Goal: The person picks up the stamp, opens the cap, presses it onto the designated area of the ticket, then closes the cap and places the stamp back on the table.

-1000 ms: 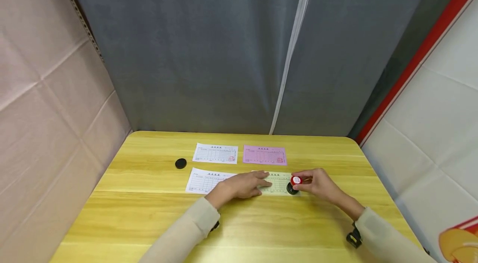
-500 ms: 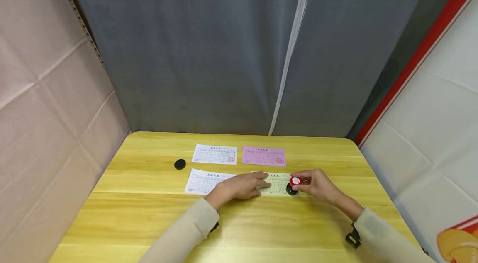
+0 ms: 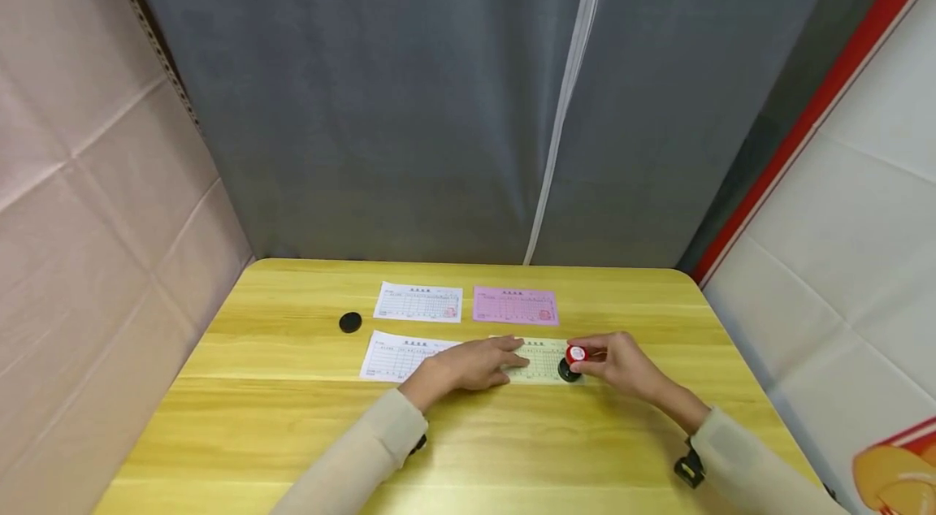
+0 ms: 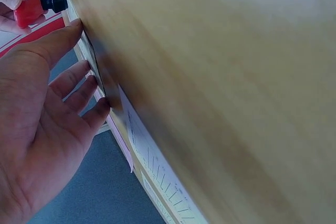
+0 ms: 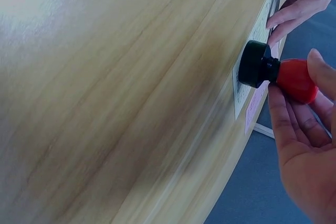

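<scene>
My right hand [image 3: 621, 365] grips the red handle of a round stamp [image 5: 295, 81]. The stamp's black base [image 5: 254, 64] stands on the right end of a pale green printed form [image 3: 543, 361]. My left hand [image 3: 474, 363] lies over the left part of that form, fingers spread and fingertips pressing it to the table; the hand hides that part of it. In the left wrist view, the thumb and fingertips [image 4: 101, 106] touch the paper, with the red stamp handle [image 4: 29, 11] beyond them.
Left of the green form lies a white form [image 3: 398, 355], partly under my left forearm. Behind are another white form [image 3: 418, 301] and a pink form [image 3: 515, 305], each with a red stamp mark. A black round cap [image 3: 350, 322] sits at left. A grey curtain [image 3: 409, 109] hangs behind the table.
Both hands keep their places on the green form, the stamp staying at its right end. The whole head view has shifted very slightly to the left.
</scene>
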Available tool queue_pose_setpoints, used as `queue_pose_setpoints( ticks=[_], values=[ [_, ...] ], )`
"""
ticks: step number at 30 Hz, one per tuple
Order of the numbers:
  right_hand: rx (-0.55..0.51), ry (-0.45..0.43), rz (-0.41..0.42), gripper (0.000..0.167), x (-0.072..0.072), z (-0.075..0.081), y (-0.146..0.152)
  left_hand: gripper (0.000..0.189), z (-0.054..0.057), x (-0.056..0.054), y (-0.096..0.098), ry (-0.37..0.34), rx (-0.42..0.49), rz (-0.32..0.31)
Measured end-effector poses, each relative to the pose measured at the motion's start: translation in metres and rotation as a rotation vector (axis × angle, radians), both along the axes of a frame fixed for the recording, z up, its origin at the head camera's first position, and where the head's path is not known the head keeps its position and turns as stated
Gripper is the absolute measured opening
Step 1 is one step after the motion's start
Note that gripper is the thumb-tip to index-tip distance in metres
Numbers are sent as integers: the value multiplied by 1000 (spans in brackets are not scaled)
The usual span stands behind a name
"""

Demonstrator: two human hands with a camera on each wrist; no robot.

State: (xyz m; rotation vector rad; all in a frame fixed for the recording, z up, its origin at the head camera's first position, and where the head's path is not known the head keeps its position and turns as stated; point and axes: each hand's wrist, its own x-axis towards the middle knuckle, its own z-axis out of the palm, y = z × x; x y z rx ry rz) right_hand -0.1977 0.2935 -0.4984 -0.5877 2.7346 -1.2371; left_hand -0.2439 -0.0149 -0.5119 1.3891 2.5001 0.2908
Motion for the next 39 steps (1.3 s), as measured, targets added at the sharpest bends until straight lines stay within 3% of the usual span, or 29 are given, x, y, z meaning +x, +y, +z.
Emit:
queue_pose_setpoints(
  ticks=[39],
  values=[
    [37,46,-23,41,5,0,-4,49,-4,-2,-1,16,5,-4]
  ],
)
